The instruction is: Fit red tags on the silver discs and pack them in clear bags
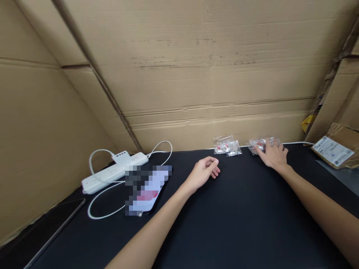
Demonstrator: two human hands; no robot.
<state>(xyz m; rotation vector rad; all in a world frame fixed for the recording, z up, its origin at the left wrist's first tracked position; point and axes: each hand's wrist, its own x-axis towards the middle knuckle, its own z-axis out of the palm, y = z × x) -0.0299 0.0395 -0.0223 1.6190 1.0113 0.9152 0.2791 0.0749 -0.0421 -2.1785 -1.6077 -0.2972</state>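
Looking down at a black tabletop (238,224) with a cardboard wall (196,74) right behind it. Got the right hand (273,155) reaching to the back edge, palm down, fingers spread and draped over a bunch of clear plastic packets (254,144). Can make out something red and silvery inside, can't tell exactly what. Just left of that, with a small gap between, a second bunch of packets (227,146), same clear plastic, with red bits and shiny round pieces. Left hand (204,170) out in front of the second bunch and a bit to the left, fingers loosely curled in; can't tell whether touching the palm or not. Over on the left, a white power strip (98,180) with a white charger block (122,158) on top, plus a white cable (103,217) looping over toward a pixelated-out screen device (153,196). Nearer on that side, a dark flat panel (42,231). Far right, a crumpled brown package (349,140) with a white label (333,150), and behind it a scrap of yellow (307,123) in the corner.
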